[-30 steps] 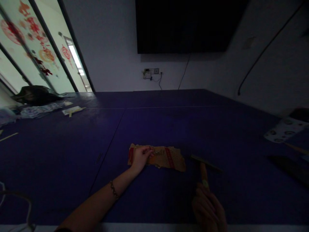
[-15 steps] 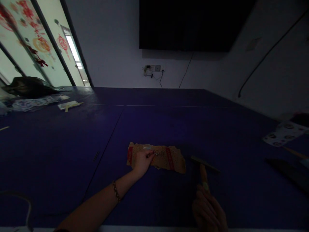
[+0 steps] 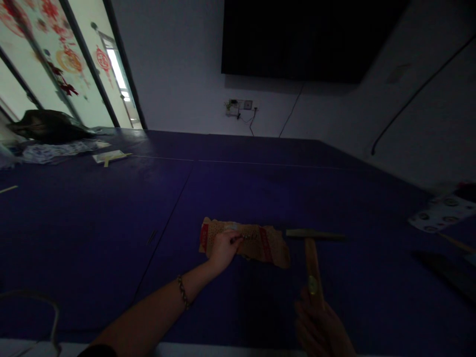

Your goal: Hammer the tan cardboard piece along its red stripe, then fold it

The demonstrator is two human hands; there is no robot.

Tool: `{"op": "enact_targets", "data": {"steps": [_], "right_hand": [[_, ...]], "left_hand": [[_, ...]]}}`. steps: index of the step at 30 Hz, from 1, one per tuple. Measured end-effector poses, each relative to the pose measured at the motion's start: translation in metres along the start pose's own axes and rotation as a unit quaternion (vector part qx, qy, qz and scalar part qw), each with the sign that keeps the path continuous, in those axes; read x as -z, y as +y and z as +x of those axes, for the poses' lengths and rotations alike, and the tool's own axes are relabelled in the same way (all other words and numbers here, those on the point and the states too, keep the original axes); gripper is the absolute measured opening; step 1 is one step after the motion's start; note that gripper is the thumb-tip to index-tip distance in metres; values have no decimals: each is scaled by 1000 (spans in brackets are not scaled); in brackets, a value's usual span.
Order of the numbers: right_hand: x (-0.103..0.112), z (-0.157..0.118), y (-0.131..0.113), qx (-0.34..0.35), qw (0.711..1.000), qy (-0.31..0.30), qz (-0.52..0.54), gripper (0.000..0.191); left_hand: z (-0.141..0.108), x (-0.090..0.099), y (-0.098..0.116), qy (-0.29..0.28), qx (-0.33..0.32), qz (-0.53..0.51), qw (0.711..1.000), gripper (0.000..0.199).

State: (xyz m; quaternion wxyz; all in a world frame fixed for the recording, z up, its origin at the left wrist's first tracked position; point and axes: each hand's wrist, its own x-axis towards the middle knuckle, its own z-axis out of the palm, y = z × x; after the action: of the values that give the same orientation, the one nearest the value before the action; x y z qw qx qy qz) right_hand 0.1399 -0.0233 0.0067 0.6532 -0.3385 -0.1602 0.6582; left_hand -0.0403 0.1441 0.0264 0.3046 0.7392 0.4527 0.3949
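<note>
On the purple table lies a torn piece of brown cardboard [image 3: 275, 249] with red bands and many small dark marks. My left hand [image 3: 223, 249] rests on its left half, thumb and fingers pinched together; what they pinch is too small and dark to make out. Several small dark bits [image 3: 253, 237] show just right of the fingertips. My right hand [image 3: 320, 325], low in the view, is closed round the wooden handle of a hammer [image 3: 313, 265]. The hammer's long, narrow metal head points left and right, to the right of the cardboard.
Across the purple table [image 3: 238, 188] runs a seam. Small dark strips [image 3: 151, 237] lie left of the cardboard. A dark bag [image 3: 52, 126] and papers [image 3: 111, 156] sit far left. At right are a patterned cloth [image 3: 444, 213] and a dark flat object [image 3: 442, 272]. A white cable [image 3: 55, 317] curves lower left.
The hammer's head has swung up and now lies nearly level, with more of the handle showing. My left hand keeps its pinch on the cardboard. The whole view has shifted slightly.
</note>
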Motion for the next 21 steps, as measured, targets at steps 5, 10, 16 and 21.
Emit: {"op": "enact_targets", "data": {"steps": [5, 10, 16, 21], "right_hand": [[-41, -10, 6, -34, 990, 59, -123, 31], [-68, 2, 25, 37, 972, 47, -228, 21], [-74, 9, 24, 73, 921, 59, -379, 18], [-77, 2, 19, 33, 876, 59, -478, 24]], "left_hand": [[-1, 0, 0, -7, -8, 3, 1000, 13], [0, -1, 0, -2, -20, -4, 1000, 13], [0, -3, -2, -13, -3, 15, 1000, 15], [-2, -2, 2, -16, -3, 24, 1000, 16]]}}
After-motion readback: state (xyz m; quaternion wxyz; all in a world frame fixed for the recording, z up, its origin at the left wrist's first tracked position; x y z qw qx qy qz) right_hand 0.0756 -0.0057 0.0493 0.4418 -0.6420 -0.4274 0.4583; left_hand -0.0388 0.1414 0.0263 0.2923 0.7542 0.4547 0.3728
